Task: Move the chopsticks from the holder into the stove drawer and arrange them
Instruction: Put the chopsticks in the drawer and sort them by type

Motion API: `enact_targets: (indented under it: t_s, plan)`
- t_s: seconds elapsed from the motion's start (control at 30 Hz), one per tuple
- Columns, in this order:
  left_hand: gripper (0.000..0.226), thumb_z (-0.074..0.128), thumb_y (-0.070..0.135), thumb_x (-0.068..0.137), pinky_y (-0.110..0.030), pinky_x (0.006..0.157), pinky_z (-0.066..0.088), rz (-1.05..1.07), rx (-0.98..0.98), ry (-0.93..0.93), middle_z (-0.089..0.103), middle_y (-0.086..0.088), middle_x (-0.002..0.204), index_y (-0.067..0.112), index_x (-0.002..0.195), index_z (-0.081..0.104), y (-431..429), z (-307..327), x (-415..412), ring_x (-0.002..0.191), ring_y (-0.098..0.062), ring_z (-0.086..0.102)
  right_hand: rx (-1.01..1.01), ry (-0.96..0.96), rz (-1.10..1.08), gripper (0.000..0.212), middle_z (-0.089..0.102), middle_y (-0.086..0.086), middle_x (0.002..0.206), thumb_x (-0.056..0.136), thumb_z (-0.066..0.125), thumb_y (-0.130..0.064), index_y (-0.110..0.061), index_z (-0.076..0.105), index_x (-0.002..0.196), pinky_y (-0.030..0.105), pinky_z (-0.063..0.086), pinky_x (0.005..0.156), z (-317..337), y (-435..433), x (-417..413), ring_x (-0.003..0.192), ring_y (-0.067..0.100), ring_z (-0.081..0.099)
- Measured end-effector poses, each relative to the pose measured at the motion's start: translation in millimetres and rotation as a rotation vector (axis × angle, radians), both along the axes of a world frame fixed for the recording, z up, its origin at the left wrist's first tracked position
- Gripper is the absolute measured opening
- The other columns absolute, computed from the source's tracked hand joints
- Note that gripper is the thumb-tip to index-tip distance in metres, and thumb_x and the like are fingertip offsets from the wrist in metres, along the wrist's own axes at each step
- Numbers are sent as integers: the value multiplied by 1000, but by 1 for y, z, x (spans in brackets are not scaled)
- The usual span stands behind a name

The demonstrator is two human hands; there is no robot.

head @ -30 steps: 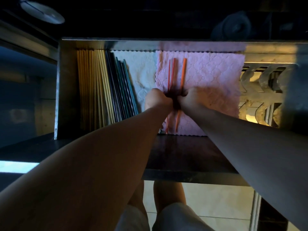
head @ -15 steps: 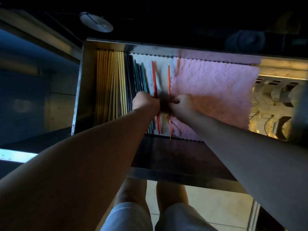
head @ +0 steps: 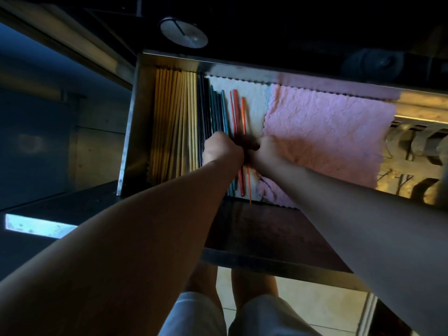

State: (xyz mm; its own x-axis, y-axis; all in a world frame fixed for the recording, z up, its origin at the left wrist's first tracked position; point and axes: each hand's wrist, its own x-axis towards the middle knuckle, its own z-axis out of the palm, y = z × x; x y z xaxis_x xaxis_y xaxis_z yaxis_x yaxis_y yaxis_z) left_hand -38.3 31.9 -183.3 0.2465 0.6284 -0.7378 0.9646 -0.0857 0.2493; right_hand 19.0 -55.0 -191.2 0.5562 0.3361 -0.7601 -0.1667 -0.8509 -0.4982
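Head view, L to R: open drawer (head: 135, 122) holds yellow chopsticks (head: 174, 122), dark ones (head: 204, 110), teal ones (head: 219, 112), then red chopsticks (head: 238, 110) on white cloth (head: 254, 103); left hand (head: 221, 150) and right hand (head: 265, 150) curled closed round the red ones; pink cloth (head: 327, 132) right; no legible writing
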Motion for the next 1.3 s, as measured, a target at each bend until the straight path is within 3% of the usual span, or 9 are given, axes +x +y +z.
enact_targets:
  t_s: [0.07, 0.17, 0.27, 0.37, 0.47, 0.77, 0.93, 1.17, 1.3]
  plan:
    - [25, 69, 30, 83, -24, 47, 41, -68, 13, -25, 62, -5, 82, 9, 95, 63, 2, 4, -2, 66, -19, 60, -36, -40, 1, 26, 68, 13, 66, 72, 66, -31, -9, 60, 59, 34, 51, 59, -7, -1, -1, 64, 27, 66]
    - [29, 63, 28, 88, -40, 72, 54, -247, 79, -35, 62, -7, 105, 14, 111, 55, 6, 14, -8, 93, -26, 62, -56, -66, -1, 28, 72, 14, 75, 64, 55, -45, -20, 65, 72, 48, 59, 72, -44, -11, -3, 76, 36, 70]
    - [38, 53, 26, 93, -45, 97, 42, -617, 278, -79, 45, -8, 135, 21, 129, 47, 10, 25, -16, 121, -29, 44, -68, -90, -72, 48, 72, 11, 86, 56, 38, -49, -30, 62, 92, 51, 57, 78, -58, -11, -3, 83, 35, 68]
    - [68, 49, 12, 91, -50, 115, 23, -928, 238, -104, 8, 2, 163, 33, 151, 24, 16, 24, -25, 146, -30, 13, -101, -77, -56, 30, 70, 7, 93, 69, 43, -35, -26, 67, 84, 45, 55, 86, -28, -1, -3, 90, 30, 66]
    - [90, 52, 10, 93, -51, 119, 10, -1074, 170, 20, -21, 12, 162, 35, 155, -7, 16, 18, -34, 151, -27, -8, -93, -87, -59, 29, 73, 9, 101, 77, 48, -22, -21, 73, 92, 43, 53, 92, -10, 5, -4, 97, 32, 66]
    - [86, 50, 17, 96, -49, 120, 8, -1017, 164, 48, -23, 12, 161, 30, 155, -10, 16, 18, -37, 151, -22, -11, -93, -133, -12, 31, 70, 6, 118, 88, 51, -14, -17, 71, 112, 30, 46, 101, 5, 17, -9, 110, 24, 63]
    - [85, 47, 12, 94, -48, 120, 5, -930, 76, 46, -23, 15, 161, 32, 155, -9, 16, 17, -36, 151, -19, -14, -104, -123, 1, 33, 66, 4, 124, 91, 49, -14, -18, 68, 118, 20, 39, 97, 11, 14, -6, 115, 20, 60]
    - [85, 48, 14, 93, -49, 122, 4, -957, 56, 75, -24, 10, 161, 28, 156, -8, 13, 24, -35, 151, -20, -13, 27, -48, -70, 33, 69, 1, 113, 89, 50, -10, -17, 67, 115, 32, 49, 98, 11, 0, -5, 105, 17, 64]
    - [84, 48, 15, 94, -49, 121, 4, -932, 8, 130, -19, 6, 163, 28, 156, -6, 6, 41, -34, 151, -23, -11, 91, -18, -112, 33, 63, 5, 108, 91, 49, -4, -7, 61, 122, 28, 46, 92, 20, -11, -5, 103, 17, 59]
